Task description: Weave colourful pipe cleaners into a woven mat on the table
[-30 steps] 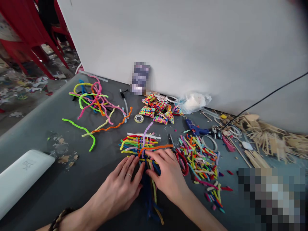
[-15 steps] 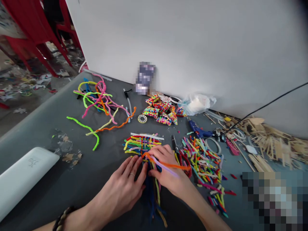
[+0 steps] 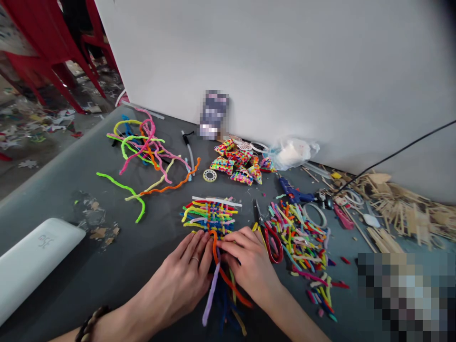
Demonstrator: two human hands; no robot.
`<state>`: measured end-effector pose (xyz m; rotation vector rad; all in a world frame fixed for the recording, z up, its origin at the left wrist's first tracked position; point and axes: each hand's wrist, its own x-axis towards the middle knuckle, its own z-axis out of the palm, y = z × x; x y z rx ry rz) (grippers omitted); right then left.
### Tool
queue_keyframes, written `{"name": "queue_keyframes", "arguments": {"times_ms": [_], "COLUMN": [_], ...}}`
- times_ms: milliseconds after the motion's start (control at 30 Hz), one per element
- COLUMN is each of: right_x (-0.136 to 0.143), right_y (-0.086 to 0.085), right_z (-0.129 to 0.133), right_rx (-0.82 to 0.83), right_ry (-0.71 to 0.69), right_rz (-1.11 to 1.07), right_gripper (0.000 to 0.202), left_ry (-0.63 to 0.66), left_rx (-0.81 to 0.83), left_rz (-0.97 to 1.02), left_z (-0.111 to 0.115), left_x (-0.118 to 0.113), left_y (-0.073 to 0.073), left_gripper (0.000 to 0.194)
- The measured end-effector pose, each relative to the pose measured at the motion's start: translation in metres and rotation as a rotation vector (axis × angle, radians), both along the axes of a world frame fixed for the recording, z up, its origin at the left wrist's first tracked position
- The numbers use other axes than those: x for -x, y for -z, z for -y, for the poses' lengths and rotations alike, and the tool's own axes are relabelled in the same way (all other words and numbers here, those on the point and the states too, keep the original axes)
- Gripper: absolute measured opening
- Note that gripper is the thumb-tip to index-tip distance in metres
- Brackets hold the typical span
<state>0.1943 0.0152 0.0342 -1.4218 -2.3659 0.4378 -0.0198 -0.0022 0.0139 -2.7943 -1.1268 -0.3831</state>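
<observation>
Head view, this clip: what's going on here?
A person has the left hand and right hand at the near end of a woven mat of colourful pipe cleaners. Between the hands, an orange strand and a lilac strand trail toward the person. Scissors lie beside the right hand, with short cut pieces spread farther right.

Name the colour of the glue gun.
The glue gun is blue, best seen in the head view.

Left hand (image 3: 185,268) and right hand (image 3: 247,261) sit near each other, palms down, fingers (image 3: 235,238) bent, 2 forearms (image 3: 123,308) slanting inward.
</observation>
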Motion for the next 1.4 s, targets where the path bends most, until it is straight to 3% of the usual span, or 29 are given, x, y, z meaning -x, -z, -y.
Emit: {"name": "queue_keyframes", "arguments": {"times_ms": [400, 600, 767, 933, 1067, 1167, 1267, 1400], "right_x": [-0.001, -0.001, -0.003, -0.001, 0.011, 0.019, 0.023, 0.026], "right_y": [-0.002, 0.001, -0.006, -0.015, -0.019, -0.017, -0.011, -0.008], "right_z": [-0.004, 0.006, 0.006, -0.004, -0.009, -0.012, -0.019, -0.031], "right_rx": [-0.047, -0.190, -0.146, -0.198, -0.357, -0.433, -0.328, -0.002], "right_ry": [-0.166, -0.075, 0.000, -0.077, -0.200, -0.209, -0.054, 0.157], "right_rz": [0.116, 0.060, 0.020, 0.074, 0.248, 0.299, 0.147, -0.069], "right_gripper": [0.023, 0.016, 0.003, 0.041, 0.032, 0.024, 0.023, 0.020], "left_ry": [0.024, -0.001, -0.014, -0.075, -0.109, -0.113, -0.097, -0.083], "left_rx": [0.034, 0.036, 0.007, -0.036, -0.052, -0.057, -0.062, -0.043], "left_rz": [-0.006, 0.029, 0.019, 0.020, 0.016, -0.012, -0.044, -0.063], "left_z": [-0.002, -0.002, 0.001, 0.008, 0.011, 0.013, 0.015, 0.016], "left_x": [0.003, 0.003, 0.001, -0.003, -0.006, -0.006, -0.006, -0.004], "left_y": [-0.002, 0.003, 0.004, 0.005, 0.008, 0.010, 0.012, 0.013], "left_gripper": [0.049, 0.047, 0.044, 0.043, 0.043, 0.043, 0.046, 0.053]}}
